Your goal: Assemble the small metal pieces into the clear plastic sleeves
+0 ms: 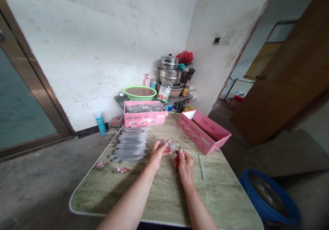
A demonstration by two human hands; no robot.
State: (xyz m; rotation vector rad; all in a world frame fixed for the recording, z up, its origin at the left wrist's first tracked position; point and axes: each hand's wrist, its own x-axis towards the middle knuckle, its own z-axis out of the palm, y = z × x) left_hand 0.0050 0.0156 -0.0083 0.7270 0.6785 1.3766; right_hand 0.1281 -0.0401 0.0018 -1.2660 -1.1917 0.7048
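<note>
In the middle of the table, my left hand (159, 152) pinches a translucent, pen-like tube (170, 145) that slants toward my other hand. My right hand (184, 161) is closed on a thin, dark pen-like piece (176, 171), its lower end blurred. The two held pieces meet or cross between my fingertips; which, I cannot tell. Left of my hands lies a row of several translucent grey pens (132, 144) with dark ends. One pale, translucent tube (202, 167) lies alone to the right of my right hand.
A pink box (145, 119) full of similar pens stands at the table's (159, 202) far left. Another pink box (203, 134) sits tilted at the far right. Behind are a green basin (140, 96) and stacked pots (169, 74). A blue tub (269, 197) stands right of the table.
</note>
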